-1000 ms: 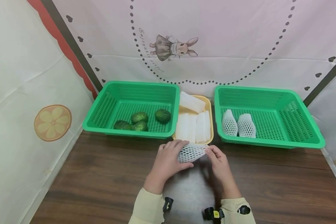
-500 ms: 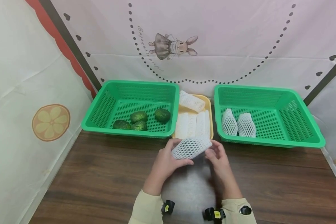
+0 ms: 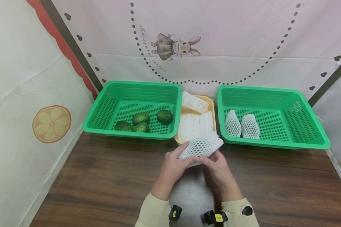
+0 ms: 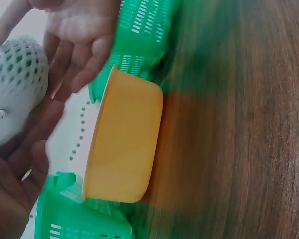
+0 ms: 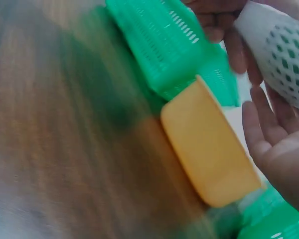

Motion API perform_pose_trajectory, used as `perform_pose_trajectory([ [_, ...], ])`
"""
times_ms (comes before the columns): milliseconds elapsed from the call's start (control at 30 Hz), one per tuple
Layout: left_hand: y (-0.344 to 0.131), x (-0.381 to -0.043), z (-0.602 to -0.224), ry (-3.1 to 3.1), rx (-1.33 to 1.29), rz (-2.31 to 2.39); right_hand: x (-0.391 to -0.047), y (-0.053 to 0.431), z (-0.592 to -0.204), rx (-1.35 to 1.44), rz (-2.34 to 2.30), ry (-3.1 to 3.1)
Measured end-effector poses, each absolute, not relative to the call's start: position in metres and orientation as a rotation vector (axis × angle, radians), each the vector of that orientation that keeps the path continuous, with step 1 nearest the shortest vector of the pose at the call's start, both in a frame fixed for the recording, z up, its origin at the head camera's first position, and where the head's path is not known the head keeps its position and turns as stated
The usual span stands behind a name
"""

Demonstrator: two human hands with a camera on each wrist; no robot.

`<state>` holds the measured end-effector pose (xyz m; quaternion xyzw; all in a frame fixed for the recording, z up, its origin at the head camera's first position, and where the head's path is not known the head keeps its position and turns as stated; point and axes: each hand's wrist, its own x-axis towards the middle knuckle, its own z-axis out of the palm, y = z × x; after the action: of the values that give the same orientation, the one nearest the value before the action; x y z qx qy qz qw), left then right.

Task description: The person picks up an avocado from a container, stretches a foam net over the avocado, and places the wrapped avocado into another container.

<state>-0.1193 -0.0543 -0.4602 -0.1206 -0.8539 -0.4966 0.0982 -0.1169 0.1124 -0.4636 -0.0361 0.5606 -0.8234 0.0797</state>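
Note:
In front of the yellow tray, both hands hold a white foam net sleeve [image 3: 202, 147] with something dark green showing through its mesh. My left hand [image 3: 172, 164] grips its left end, thumb on the near side and fingers beneath. My right hand [image 3: 221, 170] holds it from below at the right, its thumb close to the left thumb. The sleeve's loose end points up and to the right. In the left wrist view the sleeve [image 4: 17, 84] lies across the fingers; the right wrist view shows the green item's bulge inside the mesh [image 5: 289, 62].
A yellow tray [image 3: 215, 118] bears several flat white net sleeves [image 3: 195, 102]. The green basket [image 3: 130, 135] at left holds several dark green, wrinkled, rounded fruits [image 3: 164, 116]. In the right green basket [image 3: 275, 126] lie two netted ones [image 3: 250, 126]. A printed cloth hangs behind.
The netted item has shifted to the right and tilted, its loose end rising. My right hand has gone from pinching the sleeve's end to holding it from beneath, nearer the left hand.

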Motion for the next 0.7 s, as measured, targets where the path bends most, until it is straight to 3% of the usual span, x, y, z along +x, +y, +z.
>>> perform_pose_trajectory([
  [200,-0.064,-0.125,-0.458,-2.449,-0.405,-1.342,-0.134,0.143,-0.428,-0.220,-2.596,1.735],
  [500,-0.094,-0.139,-0.466,-2.519,-0.145,-1.015,-0.173,0.204,-0.372,-0.385,-2.542,2.043],
  [700,-0.098,-0.139,-0.467,-2.535,-0.146,-0.960,-0.189,0.240,-0.365,-0.194,-2.485,2.129],
])
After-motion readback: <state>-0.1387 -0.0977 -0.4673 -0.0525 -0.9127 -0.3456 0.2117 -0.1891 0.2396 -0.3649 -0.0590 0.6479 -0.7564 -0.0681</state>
